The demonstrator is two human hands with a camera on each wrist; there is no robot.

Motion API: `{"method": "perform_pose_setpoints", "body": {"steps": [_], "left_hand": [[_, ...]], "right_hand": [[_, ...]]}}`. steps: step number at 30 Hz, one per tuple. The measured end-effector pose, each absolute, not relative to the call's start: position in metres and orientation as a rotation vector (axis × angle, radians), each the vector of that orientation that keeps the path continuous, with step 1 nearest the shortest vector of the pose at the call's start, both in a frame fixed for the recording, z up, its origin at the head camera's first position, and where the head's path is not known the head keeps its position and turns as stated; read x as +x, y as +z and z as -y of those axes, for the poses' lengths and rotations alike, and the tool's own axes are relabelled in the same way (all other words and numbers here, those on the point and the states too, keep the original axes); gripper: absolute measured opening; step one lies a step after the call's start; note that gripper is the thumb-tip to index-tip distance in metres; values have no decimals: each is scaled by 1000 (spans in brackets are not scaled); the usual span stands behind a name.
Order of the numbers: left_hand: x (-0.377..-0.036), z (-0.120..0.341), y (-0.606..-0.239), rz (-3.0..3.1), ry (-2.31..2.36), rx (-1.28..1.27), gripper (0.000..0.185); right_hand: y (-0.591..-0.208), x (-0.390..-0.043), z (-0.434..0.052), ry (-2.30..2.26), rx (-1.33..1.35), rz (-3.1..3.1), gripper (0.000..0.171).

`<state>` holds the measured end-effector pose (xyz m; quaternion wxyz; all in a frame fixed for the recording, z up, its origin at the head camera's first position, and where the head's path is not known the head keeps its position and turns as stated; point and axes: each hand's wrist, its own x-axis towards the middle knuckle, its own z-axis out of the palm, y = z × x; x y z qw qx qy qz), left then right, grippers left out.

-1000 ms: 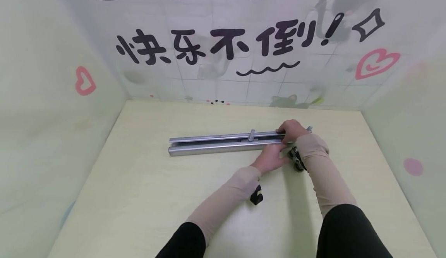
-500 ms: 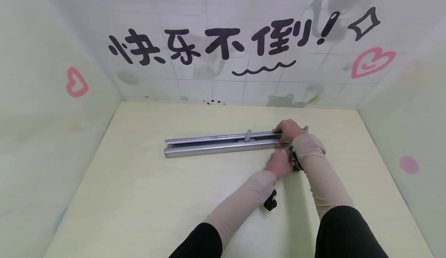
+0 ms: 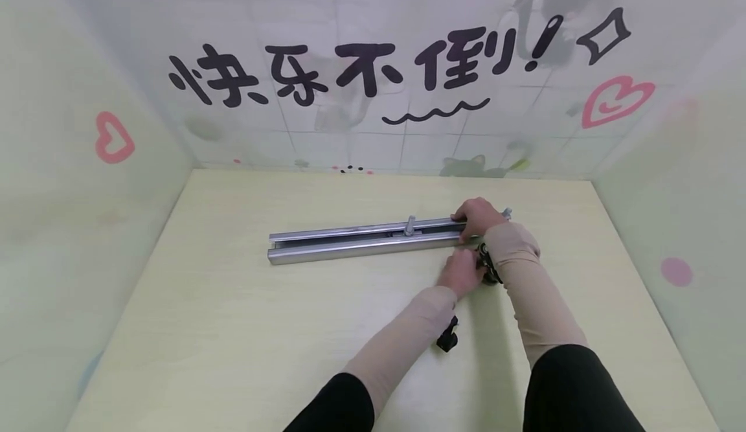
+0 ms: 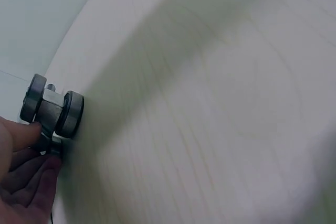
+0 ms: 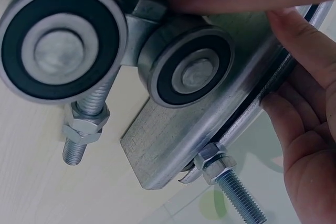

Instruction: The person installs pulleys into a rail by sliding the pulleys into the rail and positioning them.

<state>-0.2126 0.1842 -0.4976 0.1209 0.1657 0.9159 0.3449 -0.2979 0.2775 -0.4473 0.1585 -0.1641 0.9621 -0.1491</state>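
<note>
A grey metal channel rail (image 3: 344, 249) lies lengthwise on the table, its slot facing up. My right hand (image 3: 478, 217) grips it near its right end, thumb and fingers on either side in the right wrist view. One bolt (image 3: 410, 226) stands up from the slot near the middle. A second bolt (image 5: 231, 187) with nuts sticks out at the right end. Just in front of that end, my left hand (image 3: 462, 273) pinches a roller trolley (image 4: 52, 108) with bearing wheels (image 5: 60, 48) and a threaded bolt of its own (image 5: 84, 124). The right forearm partly hides this trolley in the head view.
The pale wood-grain table (image 3: 233, 328) is walled in at the back and both sides by printed panels (image 3: 350, 140). A small black device (image 3: 447, 336) sits at my left wrist. Both forearms reach in from the front, close together.
My left hand has moved right, from the rail's front side to the roller trolley, and now pinches it. The right hand keeps its grip on the rail. The head view has shifted slightly.
</note>
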Motion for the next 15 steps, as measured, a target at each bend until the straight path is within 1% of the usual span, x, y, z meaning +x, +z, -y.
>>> {"method": "perform_pose_setpoints", "body": {"steps": [6,12,15], "left_hand": [[-214,-184,-500,-2657,1073,476,16],[-214,-182,-501,-2675,1055,525,26],[-213,-182,-502,-2677,1045,534,27]], "right_hand": [[-447,-299,-277,-426,-457,-2745,53],[-447,-298,-277,-408,-460,-2755,53],[-447,-298,-278,-407,-457,-2754,53]]}}
